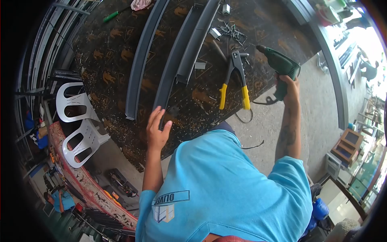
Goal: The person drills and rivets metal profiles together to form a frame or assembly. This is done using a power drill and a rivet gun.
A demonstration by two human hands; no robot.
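My right hand [289, 85] is closed round the handle of a dark green power drill [282, 64], held off the table's right edge with its chuck pointing to the upper left. My left hand [157, 131] rests at the near end of a long grey metal profile [173, 64], fingers stretched and thumb apart. A second grey profile [140, 72] lies to its left. Against its right side is a shorter channel piece [196, 44]. Between the profiles and the drill lies a hand riveter [235, 72] with yellow grips, its handles spread.
Loose rivets [234, 33] and small metal brackets [200, 65] lie on the dark, shavings-strewn table [117, 84]. A green-handled screwdriver [110, 16] sits at the far left. White plastic chairs [82, 139] stand left; a long metal bar [332, 60] runs along the right. Another person [62, 200] is at lower left.
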